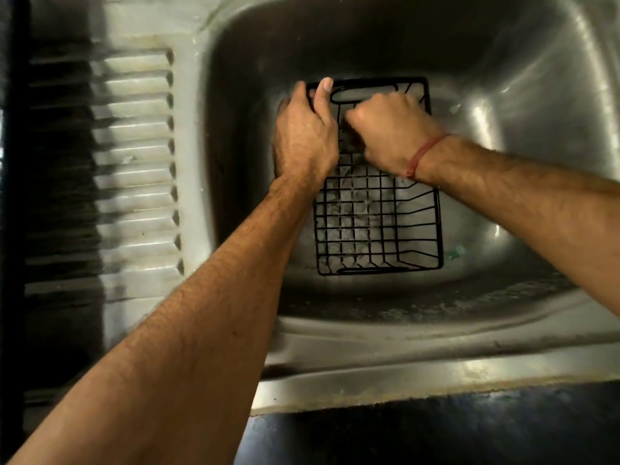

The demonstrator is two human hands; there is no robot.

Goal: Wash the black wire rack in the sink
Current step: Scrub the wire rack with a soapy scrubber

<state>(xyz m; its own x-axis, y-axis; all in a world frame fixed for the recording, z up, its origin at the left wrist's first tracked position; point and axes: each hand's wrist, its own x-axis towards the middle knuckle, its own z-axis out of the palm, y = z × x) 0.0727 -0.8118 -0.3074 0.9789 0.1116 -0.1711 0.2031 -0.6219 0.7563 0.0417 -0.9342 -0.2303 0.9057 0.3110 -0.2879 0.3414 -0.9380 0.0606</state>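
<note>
One steel sink (503,78) holds the black wire rack (379,229) on its basin floor, over the drain. The left hand (303,135) grips the rack's far left corner, thumb over the rim. The right hand (389,129) is curled against the mesh; anything it holds is hidden.

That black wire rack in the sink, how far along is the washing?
Done: the black wire rack already lies in the steel sink, with suds under its grid. In hand: the left hand grips its far corner while the right hand, fingers curled round something dark that may be a scrubber, works the far end. Left: the near end looks unscrubbed, and no rinse water is running in view.
</note>
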